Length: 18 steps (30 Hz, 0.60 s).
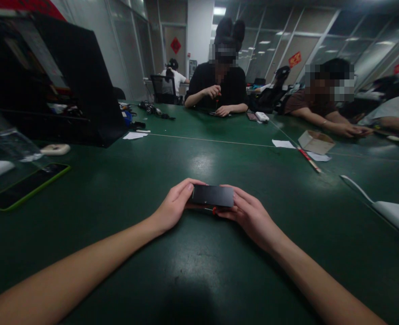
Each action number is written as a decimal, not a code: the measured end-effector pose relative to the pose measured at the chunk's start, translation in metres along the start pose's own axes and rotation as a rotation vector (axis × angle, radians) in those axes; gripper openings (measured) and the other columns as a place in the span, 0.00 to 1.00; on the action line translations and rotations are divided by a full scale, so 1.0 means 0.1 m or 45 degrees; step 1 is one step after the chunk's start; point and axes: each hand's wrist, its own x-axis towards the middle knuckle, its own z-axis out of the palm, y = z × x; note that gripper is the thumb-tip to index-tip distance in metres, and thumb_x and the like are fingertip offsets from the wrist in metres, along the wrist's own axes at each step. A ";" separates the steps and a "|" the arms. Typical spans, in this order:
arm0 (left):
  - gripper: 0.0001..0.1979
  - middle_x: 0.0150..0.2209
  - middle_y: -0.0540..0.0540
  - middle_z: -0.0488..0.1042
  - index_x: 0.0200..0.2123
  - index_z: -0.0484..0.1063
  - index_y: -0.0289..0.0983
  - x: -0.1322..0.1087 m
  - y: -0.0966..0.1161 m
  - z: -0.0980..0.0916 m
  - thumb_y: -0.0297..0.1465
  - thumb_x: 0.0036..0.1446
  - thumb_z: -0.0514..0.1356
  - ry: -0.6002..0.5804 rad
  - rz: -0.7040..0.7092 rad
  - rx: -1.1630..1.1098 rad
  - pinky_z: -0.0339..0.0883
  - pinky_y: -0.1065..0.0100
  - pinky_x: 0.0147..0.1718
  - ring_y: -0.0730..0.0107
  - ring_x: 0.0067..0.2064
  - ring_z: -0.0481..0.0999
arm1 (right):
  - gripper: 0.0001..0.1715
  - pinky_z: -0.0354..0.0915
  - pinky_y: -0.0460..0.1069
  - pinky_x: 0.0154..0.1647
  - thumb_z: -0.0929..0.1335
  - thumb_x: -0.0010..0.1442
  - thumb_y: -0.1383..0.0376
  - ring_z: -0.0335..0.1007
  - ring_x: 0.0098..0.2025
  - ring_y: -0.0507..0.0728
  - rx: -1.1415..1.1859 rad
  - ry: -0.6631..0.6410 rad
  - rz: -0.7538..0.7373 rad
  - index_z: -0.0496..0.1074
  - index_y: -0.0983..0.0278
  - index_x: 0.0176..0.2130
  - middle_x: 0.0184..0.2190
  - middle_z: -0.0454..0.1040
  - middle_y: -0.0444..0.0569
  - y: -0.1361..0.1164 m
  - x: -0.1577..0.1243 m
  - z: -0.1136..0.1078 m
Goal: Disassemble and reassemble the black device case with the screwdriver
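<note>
A flat, dark grey rectangular block (213, 195) is held level between my two hands, just above or on the green table; I cannot tell whether it touches. My left hand (176, 203) grips its left end, thumb on the upper face. Around the right end curl the fingers of my right hand (249, 211). Below the block's near edge shows a small red piece (214, 211) with a thin pale shaft, close to my right fingertips. Whether a finger holds that piece is unclear. The fingers behind the block are mostly hidden.
A green-edged phone (26, 186) and a clear container (13, 140) lie left, by a tall black shelf box (80, 81). At right are a white device with a cable (397, 216), a small wooden box (316, 142) and a red stick (309, 160). People sit opposite.
</note>
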 end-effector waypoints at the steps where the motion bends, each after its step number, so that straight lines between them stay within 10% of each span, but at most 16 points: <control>1: 0.18 0.51 0.41 0.74 0.49 0.72 0.38 0.00 0.01 0.00 0.43 0.65 0.53 -0.008 0.006 0.002 0.74 0.53 0.48 0.55 0.51 0.75 | 0.23 0.72 0.51 0.44 0.71 0.59 0.56 0.77 0.38 0.56 0.003 0.002 -0.001 0.71 0.62 0.51 0.44 0.76 0.51 0.00 0.00 0.00; 12: 0.19 0.53 0.40 0.71 0.51 0.70 0.37 -0.03 0.04 0.05 0.42 0.67 0.49 0.033 0.097 0.128 0.72 0.57 0.49 0.55 0.54 0.72 | 0.26 0.71 0.54 0.47 0.72 0.59 0.55 0.77 0.42 0.59 0.079 0.012 -0.004 0.69 0.62 0.54 0.46 0.76 0.52 0.03 0.00 -0.01; 18: 0.19 0.53 0.41 0.72 0.51 0.68 0.36 -0.03 0.08 0.07 0.33 0.57 0.64 -0.029 0.192 0.322 0.64 0.60 0.55 0.58 0.56 0.70 | 0.23 0.72 0.53 0.46 0.71 0.60 0.56 0.76 0.42 0.58 0.049 0.018 -0.059 0.71 0.60 0.53 0.48 0.74 0.50 0.06 0.00 -0.03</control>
